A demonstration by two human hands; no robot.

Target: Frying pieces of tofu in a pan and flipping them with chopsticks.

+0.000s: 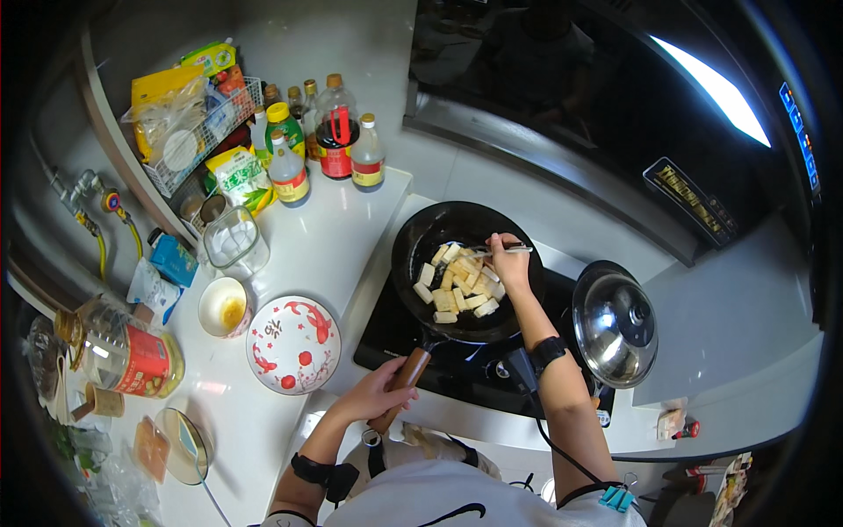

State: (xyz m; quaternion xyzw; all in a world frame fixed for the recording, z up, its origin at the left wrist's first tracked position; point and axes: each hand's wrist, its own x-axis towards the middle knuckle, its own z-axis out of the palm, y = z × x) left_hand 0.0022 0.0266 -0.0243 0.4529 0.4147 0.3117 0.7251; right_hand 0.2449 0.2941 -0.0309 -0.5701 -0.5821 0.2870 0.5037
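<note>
A black wok (421,230) with a wooden handle (411,369) sits on the black cooktop (379,336). Its bottom holds many pale rectangular blocks, apparently tofu (461,277), some with yellowish faces. My left hand (379,394) is wrapped around the wok's handle. Over the wok's right side, my right hand (510,263) grips a cooking utensil (518,248). The utensil's thin metal part reaches in among the tofu pieces; its exact kind cannot be made out.
A domed metal lid (609,329) stands right of the wok. On the left counter are a fish-patterned plate (293,346), a bowl with yellow residue (224,308), a glass container (234,244) and a large oil jug (125,352). Sauce bottles (336,135) stand behind. A range hood (560,118) overhangs the back.
</note>
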